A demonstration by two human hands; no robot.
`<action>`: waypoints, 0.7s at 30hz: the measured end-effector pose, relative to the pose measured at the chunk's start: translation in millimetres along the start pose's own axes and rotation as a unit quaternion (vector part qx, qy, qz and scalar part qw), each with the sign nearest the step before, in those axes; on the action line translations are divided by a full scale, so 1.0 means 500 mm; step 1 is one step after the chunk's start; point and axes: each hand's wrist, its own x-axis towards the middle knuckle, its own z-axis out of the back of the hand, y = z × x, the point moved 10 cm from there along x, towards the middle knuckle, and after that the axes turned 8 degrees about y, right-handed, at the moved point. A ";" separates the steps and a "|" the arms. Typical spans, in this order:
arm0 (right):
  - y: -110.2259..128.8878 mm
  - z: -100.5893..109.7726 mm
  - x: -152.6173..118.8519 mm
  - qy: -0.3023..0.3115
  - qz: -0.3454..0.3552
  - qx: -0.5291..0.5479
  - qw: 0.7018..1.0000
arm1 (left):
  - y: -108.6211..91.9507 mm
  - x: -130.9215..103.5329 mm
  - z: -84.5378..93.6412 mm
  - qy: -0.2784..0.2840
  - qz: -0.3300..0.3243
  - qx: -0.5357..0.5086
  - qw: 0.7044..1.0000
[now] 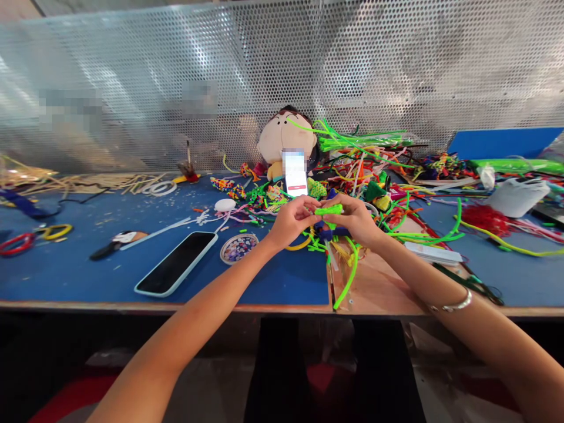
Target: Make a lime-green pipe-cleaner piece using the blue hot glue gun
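Between my two hands, above the table's middle, is a bright green piece of twisted pipe cleaner. My left hand pinches its left end with thumb and fingertips. On the other side my right hand has its fingers closed on the same piece. A loose green pipe cleaner curves down towards the table edge below my right hand. Short green bits lie under the hands. Behind them, a phone with a lit screen leans against a plush doll.
A dark-screened phone and a round dish of beads lie left of my forearm. Scissors sit at the far left. Heaps of coloured pipe cleaners spread at the right back, before a perforated metal screen.
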 end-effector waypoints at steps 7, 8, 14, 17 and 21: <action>-0.003 -0.003 -0.002 0.001 -0.012 0.026 1.000 | -0.014 -0.002 -0.004 0.007 -0.026 0.064 0.998; -0.003 -0.004 -0.002 0.003 -0.013 0.032 0.999 | -0.016 -0.003 -0.004 0.007 -0.030 0.069 0.997; 0.000 -0.010 -0.003 0.016 -0.020 0.054 0.998 | -0.019 -0.003 -0.002 0.001 -0.044 0.079 0.996; 0.000 -0.009 -0.002 0.015 -0.021 0.054 0.998 | -0.019 -0.004 -0.004 0.005 -0.048 0.081 0.996; -0.001 -0.008 -0.001 0.015 -0.015 0.050 0.999 | -0.021 -0.005 -0.007 0.012 -0.048 0.086 0.995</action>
